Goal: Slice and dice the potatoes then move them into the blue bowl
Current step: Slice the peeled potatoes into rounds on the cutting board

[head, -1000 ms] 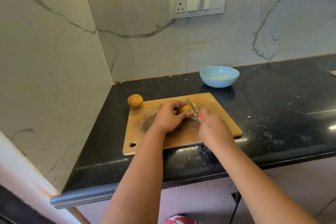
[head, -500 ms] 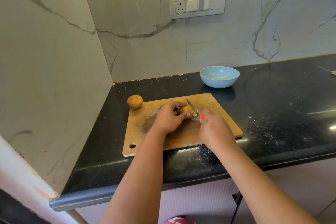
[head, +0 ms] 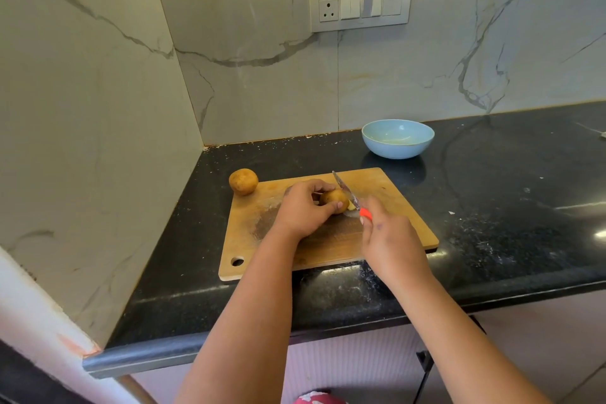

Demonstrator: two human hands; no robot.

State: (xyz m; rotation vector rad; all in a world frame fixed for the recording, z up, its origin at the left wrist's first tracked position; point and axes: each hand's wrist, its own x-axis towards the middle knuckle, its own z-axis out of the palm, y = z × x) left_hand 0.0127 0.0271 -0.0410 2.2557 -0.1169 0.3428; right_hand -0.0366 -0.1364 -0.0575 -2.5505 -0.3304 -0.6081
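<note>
On the black speckled stone worktop (head: 492, 207) lies a rectangular wooden cutting board (head: 393, 233). Behind its far right corner sits the round pale blue bowl (head: 397, 138), apart from the board. At the board's far left corner rests a whole brown potato (head: 243, 181). The left hand (head: 303, 210) grips another brown potato (head: 333, 201) mid-board. The right hand (head: 390, 239) clasps an orange-handled knife (head: 349, 196), blade against that potato.

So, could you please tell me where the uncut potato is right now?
In the head view, the whole potato sits at the far left corner of the cutting board, left of the left hand.
</note>
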